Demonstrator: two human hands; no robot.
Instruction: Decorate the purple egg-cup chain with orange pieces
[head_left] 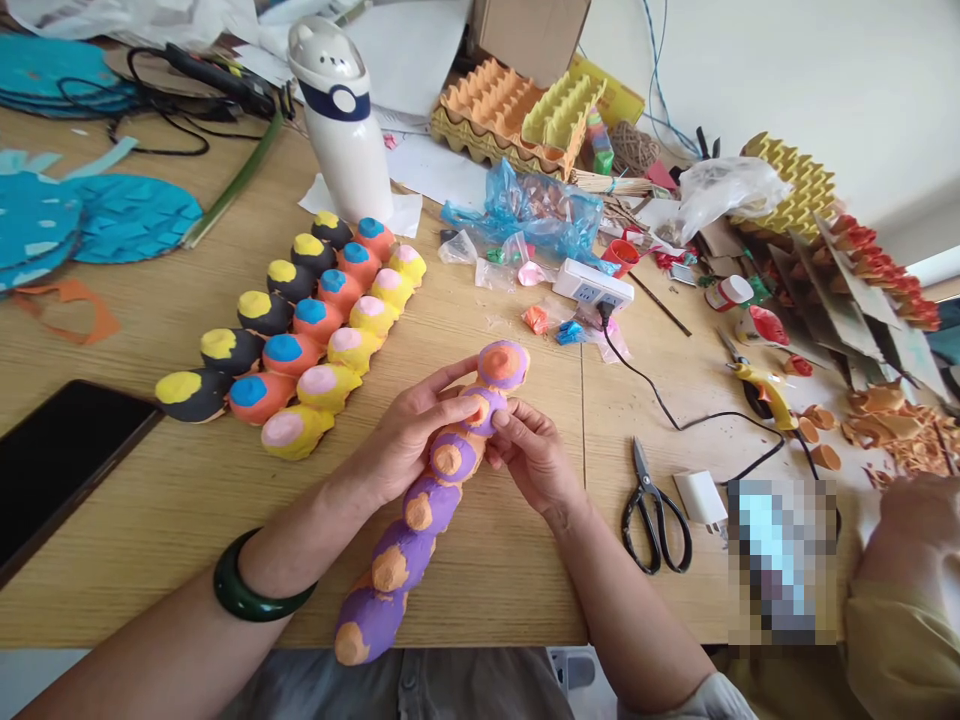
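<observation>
A long row of purple egg-carton bumps with orange tips [401, 553] runs diagonally over the table's front edge. Its upper end is held between both of my hands. My left hand [409, 430] grips it from the left, the thumb pressing on the second bump from the top. From the right, my right hand [536, 450] pinches the side of that same bump with thumb and fingers. Left of my hands lie three finished-looking rows: black with yellow tips [259, 312], orange-red with blue tips [315, 320] and yellow with pink tips [322, 385].
A white bottle [352, 150] stands behind the rows; a black phone [56, 460] lies left. Right are black-handled scissors [652, 515], a white charger [699, 498], a power strip [592, 285] and its cable. Another person's hand [919, 520] is at the far right. Egg trays [487, 110] lie behind.
</observation>
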